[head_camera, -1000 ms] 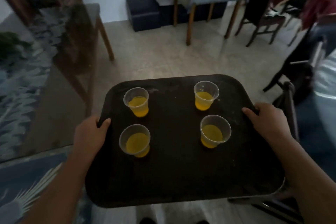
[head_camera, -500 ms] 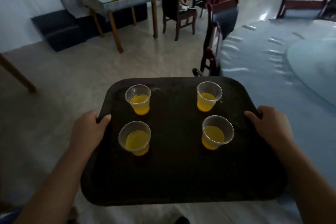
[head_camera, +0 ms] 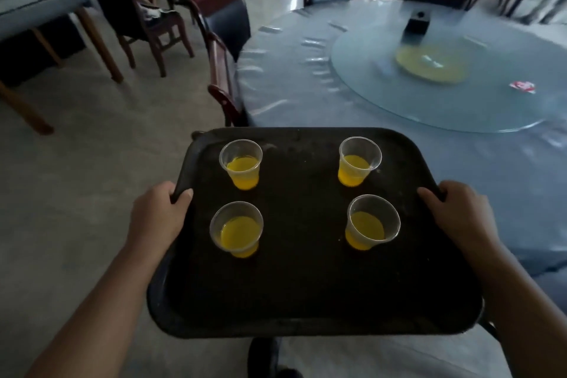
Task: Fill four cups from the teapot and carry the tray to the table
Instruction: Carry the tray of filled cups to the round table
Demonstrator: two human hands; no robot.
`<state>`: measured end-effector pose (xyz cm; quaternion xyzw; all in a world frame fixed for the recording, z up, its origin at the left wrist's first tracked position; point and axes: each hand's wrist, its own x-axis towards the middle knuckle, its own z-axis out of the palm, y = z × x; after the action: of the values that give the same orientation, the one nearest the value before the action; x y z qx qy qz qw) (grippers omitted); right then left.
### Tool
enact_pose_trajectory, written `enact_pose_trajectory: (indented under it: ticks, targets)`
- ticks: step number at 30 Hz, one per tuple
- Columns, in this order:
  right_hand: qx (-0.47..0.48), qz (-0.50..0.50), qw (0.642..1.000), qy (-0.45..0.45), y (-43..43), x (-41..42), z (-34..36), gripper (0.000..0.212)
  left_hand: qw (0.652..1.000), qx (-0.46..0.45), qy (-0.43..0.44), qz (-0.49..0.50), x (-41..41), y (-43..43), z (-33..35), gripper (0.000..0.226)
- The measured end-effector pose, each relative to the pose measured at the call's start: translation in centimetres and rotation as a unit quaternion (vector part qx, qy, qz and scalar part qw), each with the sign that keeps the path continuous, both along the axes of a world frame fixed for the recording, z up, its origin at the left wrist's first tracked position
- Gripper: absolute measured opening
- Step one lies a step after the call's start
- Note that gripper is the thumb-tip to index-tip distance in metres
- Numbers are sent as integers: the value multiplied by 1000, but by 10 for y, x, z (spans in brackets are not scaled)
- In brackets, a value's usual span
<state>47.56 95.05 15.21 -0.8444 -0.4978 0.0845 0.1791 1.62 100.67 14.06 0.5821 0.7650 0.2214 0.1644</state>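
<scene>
I carry a black tray [head_camera: 300,279] in the air, level in front of me. My left hand [head_camera: 158,215] grips its left rim and my right hand [head_camera: 457,212] grips its right rim, thumbs on top. Several clear plastic cups stand upright on it, each partly filled with yellow liquid: far left cup [head_camera: 241,163], far right cup [head_camera: 359,161], near left cup [head_camera: 237,228], near right cup [head_camera: 372,222]. The round table [head_camera: 306,83] with a grey-blue cloth lies just ahead and to the right, its edge beyond the tray's far rim. No teapot is in view.
A glass turntable [head_camera: 383,101] sits on the round table with a yellow plate [head_camera: 429,66], a dark box [head_camera: 415,26] and a red-white wrapper [head_camera: 523,86]. A wooden chair [head_camera: 224,40] stands at the table's left edge. More chairs and tables stand behind. Bare floor [head_camera: 92,163] lies left.
The view has swung right: the round table now fills the upper right and its turntable has come into sight. Both hands keep the same grip and the cups stay upright.
</scene>
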Motion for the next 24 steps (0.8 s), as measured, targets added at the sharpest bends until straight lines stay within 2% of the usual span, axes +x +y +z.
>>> enact_pose_trajectory:
  ticks: [9, 16, 24]
  targets:
    - [18, -129, 991, -10, -17, 50, -15, 41, 992, -5, -33, -119, 80, 95, -4, 29]
    - [19, -166, 986, -5, -9, 109, -31, 39, 985, 6, -11, -170, 154, 137, -15, 30]
    - [11, -175, 984, 24, 29, 209, -60, 38, 985, 23, -7, -172, 255, 173, -48, 37]
